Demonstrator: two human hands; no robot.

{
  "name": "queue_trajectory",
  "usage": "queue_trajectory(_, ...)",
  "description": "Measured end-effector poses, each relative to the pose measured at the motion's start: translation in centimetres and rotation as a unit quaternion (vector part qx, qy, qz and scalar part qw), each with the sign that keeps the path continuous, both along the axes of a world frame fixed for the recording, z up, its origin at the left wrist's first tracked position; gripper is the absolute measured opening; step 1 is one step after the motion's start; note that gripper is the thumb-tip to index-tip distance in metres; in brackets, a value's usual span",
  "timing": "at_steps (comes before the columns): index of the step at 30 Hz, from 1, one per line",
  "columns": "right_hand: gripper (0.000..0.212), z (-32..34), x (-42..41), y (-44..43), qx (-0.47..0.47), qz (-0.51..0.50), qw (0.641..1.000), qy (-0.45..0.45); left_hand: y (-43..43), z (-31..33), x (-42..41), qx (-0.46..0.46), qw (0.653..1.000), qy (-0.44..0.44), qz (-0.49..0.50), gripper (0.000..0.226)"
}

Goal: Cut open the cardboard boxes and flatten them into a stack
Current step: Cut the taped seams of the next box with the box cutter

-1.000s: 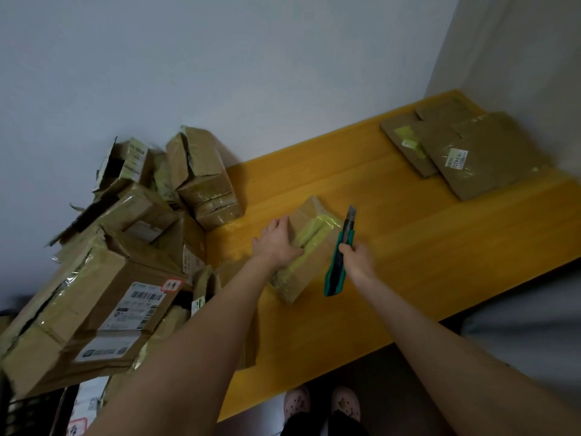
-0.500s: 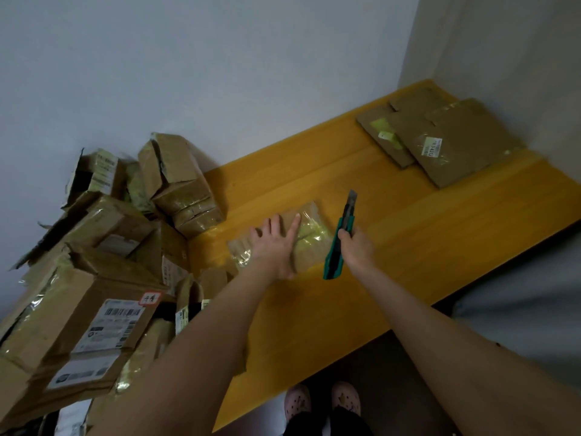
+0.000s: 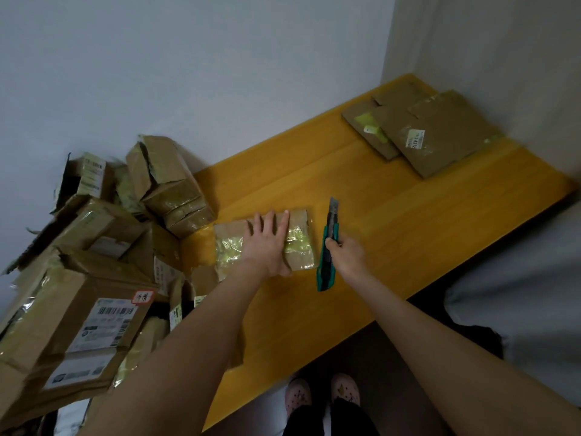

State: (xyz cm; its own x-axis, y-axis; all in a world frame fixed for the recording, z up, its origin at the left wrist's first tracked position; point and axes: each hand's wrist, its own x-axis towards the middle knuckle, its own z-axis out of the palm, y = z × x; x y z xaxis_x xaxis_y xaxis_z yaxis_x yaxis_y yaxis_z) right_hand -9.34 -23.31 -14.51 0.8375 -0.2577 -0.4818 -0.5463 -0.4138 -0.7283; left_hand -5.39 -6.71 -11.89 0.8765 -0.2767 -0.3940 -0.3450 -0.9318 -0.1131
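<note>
On the counter (image 3: 393,234), one flattened box (image 3: 300,229) is pressed down under the spread left grip (image 3: 267,247), and one green knife (image 3: 325,273) is clasped in the right grip (image 3: 347,256) just beside it. At least three flattened pieces (image 3: 446,136) are stacked far right.

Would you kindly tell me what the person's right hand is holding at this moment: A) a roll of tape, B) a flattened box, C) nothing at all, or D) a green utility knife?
D: the right hand grips the green utility knife with its blade pointing away, while the left hand presses flat on the taped cardboard box.
</note>
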Motion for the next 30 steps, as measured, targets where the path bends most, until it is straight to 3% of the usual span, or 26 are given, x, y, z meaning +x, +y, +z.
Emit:
queue_trajectory(11, 0.036, 2.2, -4.9, -1.6, -0.174, 0.138, 0.975, -0.03, 0.2, -0.5, -0.8, -0.039, 0.999, 0.008, 0.025, 0.14)
queue_trajectory(17, 0.045, 3.1, -5.1, -1.6, -0.204, 0.184, 0.961, -0.046, 0.3, -0.7, -0.9, -0.047, 0.998, 0.01, 0.028, 0.14)
queue_trajectory(21, 0.051, 3.9, -4.4, -1.8, -0.254, 0.23, 0.939, -0.011, 0.2, -0.6, -0.8, -0.046, 0.998, 0.006, 0.033, 0.14)
queue_trajectory(30, 0.05, 4.6, -4.6, -1.9, -0.253, 0.263, 0.931, 0.019, 0.0, -0.4, -0.8, -0.037, 0.998, 0.016, 0.038, 0.14)
